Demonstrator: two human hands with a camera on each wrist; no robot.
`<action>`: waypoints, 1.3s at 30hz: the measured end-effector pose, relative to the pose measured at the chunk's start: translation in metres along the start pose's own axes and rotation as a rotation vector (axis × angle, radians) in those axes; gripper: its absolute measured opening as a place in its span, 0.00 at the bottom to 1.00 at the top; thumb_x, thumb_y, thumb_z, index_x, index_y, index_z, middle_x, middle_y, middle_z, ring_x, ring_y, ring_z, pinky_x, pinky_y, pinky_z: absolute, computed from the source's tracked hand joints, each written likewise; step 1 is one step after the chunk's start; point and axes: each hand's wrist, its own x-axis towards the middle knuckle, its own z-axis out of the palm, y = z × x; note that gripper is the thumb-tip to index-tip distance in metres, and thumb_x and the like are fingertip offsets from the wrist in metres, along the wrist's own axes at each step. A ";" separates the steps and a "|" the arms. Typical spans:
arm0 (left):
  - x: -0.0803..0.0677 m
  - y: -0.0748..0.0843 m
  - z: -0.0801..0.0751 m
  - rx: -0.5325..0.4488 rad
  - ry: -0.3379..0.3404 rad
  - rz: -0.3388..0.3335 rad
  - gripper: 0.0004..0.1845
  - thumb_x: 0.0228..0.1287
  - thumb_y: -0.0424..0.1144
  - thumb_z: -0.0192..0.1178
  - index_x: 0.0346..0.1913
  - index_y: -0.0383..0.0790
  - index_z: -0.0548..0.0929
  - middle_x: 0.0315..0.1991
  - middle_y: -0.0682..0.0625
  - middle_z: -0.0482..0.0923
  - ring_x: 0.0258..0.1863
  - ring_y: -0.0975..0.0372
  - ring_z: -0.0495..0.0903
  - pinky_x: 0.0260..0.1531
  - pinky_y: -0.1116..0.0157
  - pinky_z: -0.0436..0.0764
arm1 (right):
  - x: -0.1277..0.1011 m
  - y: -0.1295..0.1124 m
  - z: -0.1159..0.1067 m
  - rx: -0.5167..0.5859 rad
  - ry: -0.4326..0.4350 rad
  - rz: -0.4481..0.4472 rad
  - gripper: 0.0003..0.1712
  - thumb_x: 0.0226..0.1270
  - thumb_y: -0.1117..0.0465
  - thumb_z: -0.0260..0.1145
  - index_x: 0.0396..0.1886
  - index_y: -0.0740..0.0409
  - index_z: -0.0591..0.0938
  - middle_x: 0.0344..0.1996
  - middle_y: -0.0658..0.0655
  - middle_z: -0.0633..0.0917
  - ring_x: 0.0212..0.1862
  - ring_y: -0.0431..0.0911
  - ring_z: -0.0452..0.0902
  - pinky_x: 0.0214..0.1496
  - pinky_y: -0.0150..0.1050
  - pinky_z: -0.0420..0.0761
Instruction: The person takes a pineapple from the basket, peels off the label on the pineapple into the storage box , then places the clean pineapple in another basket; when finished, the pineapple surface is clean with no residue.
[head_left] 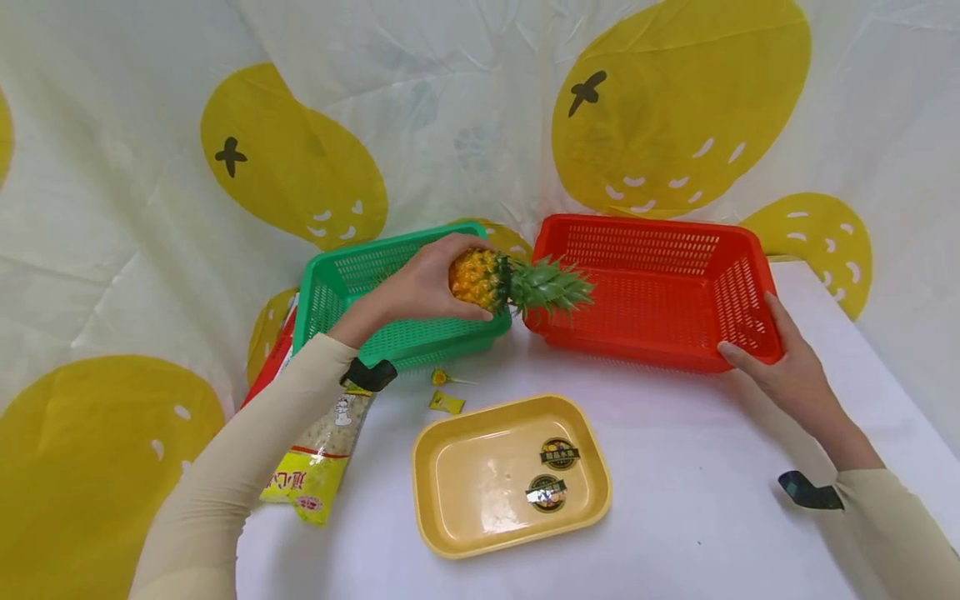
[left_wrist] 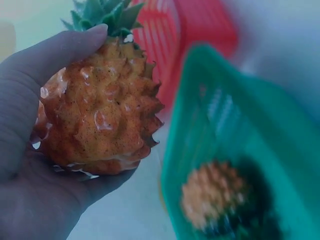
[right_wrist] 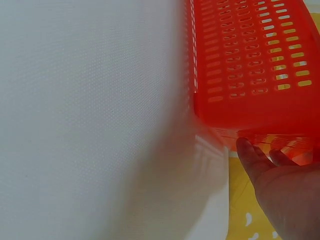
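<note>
My left hand grips a small pineapple with a green leafy crown, thumb on one side and fingers on the other. The fruit hangs over the right end of the green basket, its crown reaching toward the red basket. Inside the green basket another pineapple lies, clearest in the left wrist view. My right hand holds the red basket at its near right corner, thumb at the front and fingers along the right side. The right wrist view shows fingertips against its end wall.
A yellow tray with two round stickers lies nearer me. Between it and the green basket are a lollipop and a small yellow packet. A bag and a red package lie left, partly behind my left arm.
</note>
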 end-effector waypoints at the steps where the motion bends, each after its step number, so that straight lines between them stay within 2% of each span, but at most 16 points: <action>1: -0.003 -0.007 -0.004 0.002 0.005 -0.023 0.47 0.51 0.55 0.84 0.73 0.48 0.73 0.63 0.54 0.74 0.51 0.62 0.77 0.51 0.58 0.80 | 0.000 0.000 0.000 0.002 0.000 0.000 0.63 0.75 0.42 0.69 0.86 0.36 0.30 0.84 0.69 0.44 0.78 0.77 0.43 0.56 0.71 0.71; 7: -0.026 -0.043 -0.022 0.004 -0.004 -0.145 0.48 0.53 0.56 0.83 0.75 0.48 0.71 0.66 0.51 0.74 0.51 0.59 0.78 0.51 0.53 0.80 | 0.002 -0.004 0.003 0.006 -0.004 0.000 0.63 0.75 0.41 0.68 0.86 0.35 0.30 0.84 0.68 0.44 0.79 0.76 0.42 0.56 0.72 0.72; 13: -0.048 -0.068 -0.029 0.014 -0.031 -0.235 0.50 0.53 0.53 0.84 0.76 0.42 0.71 0.70 0.46 0.71 0.51 0.54 0.77 0.51 0.49 0.78 | 0.004 -0.004 0.003 0.004 0.001 -0.017 0.63 0.75 0.42 0.69 0.86 0.35 0.30 0.84 0.67 0.44 0.79 0.76 0.43 0.55 0.70 0.72; 19: -0.060 -0.089 -0.032 0.005 -0.050 -0.292 0.48 0.55 0.55 0.82 0.75 0.44 0.71 0.65 0.46 0.74 0.40 0.53 0.75 0.45 0.50 0.76 | 0.001 -0.002 0.002 0.005 0.003 -0.001 0.63 0.75 0.41 0.68 0.86 0.34 0.30 0.84 0.67 0.44 0.79 0.76 0.42 0.55 0.70 0.72; 25: -0.072 -0.102 -0.037 0.027 -0.086 -0.348 0.49 0.55 0.57 0.82 0.75 0.45 0.71 0.55 0.47 0.77 0.36 0.53 0.74 0.42 0.51 0.76 | 0.001 0.000 0.002 0.002 -0.016 0.002 0.62 0.75 0.41 0.68 0.86 0.35 0.29 0.84 0.68 0.45 0.78 0.77 0.44 0.56 0.69 0.72; 28: -0.074 -0.107 -0.036 0.039 -0.109 -0.349 0.49 0.56 0.56 0.81 0.76 0.42 0.70 0.58 0.45 0.76 0.40 0.51 0.75 0.47 0.48 0.77 | 0.000 0.000 -0.001 -0.006 -0.015 0.000 0.63 0.76 0.41 0.68 0.86 0.36 0.29 0.84 0.69 0.45 0.78 0.77 0.44 0.55 0.69 0.73; 30: -0.073 -0.110 -0.034 0.042 -0.128 -0.338 0.49 0.58 0.55 0.80 0.77 0.39 0.69 0.63 0.42 0.75 0.47 0.49 0.77 0.53 0.44 0.77 | 0.000 0.001 -0.003 -0.011 -0.013 0.003 0.62 0.76 0.42 0.68 0.86 0.37 0.29 0.84 0.69 0.45 0.78 0.77 0.43 0.54 0.70 0.74; 32: -0.071 -0.114 -0.030 0.041 -0.148 -0.331 0.49 0.59 0.56 0.79 0.77 0.37 0.68 0.69 0.40 0.72 0.56 0.47 0.77 0.59 0.41 0.75 | 0.000 0.001 -0.004 -0.013 -0.016 0.005 0.62 0.76 0.42 0.68 0.86 0.37 0.30 0.84 0.69 0.45 0.78 0.77 0.43 0.52 0.66 0.79; 35: -0.070 -0.118 -0.024 0.043 -0.171 -0.332 0.49 0.60 0.55 0.79 0.76 0.37 0.68 0.73 0.39 0.69 0.65 0.45 0.73 0.63 0.39 0.72 | 0.001 0.001 -0.004 -0.014 -0.020 0.000 0.62 0.76 0.41 0.68 0.86 0.37 0.30 0.84 0.69 0.45 0.78 0.76 0.44 0.48 0.57 0.85; 37: -0.069 -0.120 -0.021 0.046 -0.178 -0.344 0.48 0.59 0.54 0.79 0.76 0.38 0.69 0.71 0.39 0.70 0.63 0.45 0.74 0.61 0.40 0.74 | 0.002 0.001 -0.004 -0.016 -0.021 -0.004 0.62 0.76 0.41 0.68 0.86 0.37 0.30 0.84 0.69 0.45 0.78 0.76 0.44 0.47 0.57 0.86; 39: -0.069 -0.122 -0.018 0.042 -0.186 -0.352 0.47 0.58 0.52 0.80 0.75 0.38 0.69 0.69 0.39 0.72 0.59 0.45 0.76 0.58 0.41 0.75 | 0.003 0.001 -0.004 -0.020 -0.020 -0.005 0.62 0.76 0.41 0.68 0.86 0.38 0.30 0.84 0.69 0.45 0.78 0.77 0.44 0.48 0.61 0.84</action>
